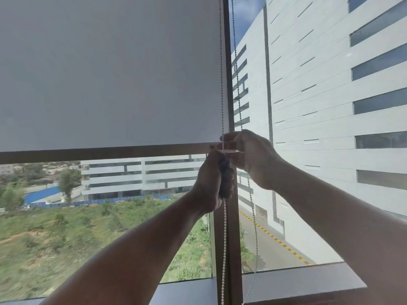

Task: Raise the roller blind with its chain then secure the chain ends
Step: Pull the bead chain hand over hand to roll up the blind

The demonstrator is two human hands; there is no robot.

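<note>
I see the chain (222, 89) as two beaded strands running down beside the brown window post (230, 73) at the blind's right edge. The blind (110, 73) covers the upper half of the pane, its bottom bar (99, 153) level with the hands, so I judge the raising only partly done.

My left hand (217, 179) is clenched around the near strand just under the bar, fist stacked on the line so a downward pull runs straight along it. The strand hangs on from below the fist toward the sill (297, 280).

My right hand (251, 155), just above and touching the left, pinches the same strand between thumb and fingers. I take this as the next grip in a hand-over-hand haul. The far strand (236, 62) passes behind that hand and falls loose to the sill, left free to ride upward.
</note>
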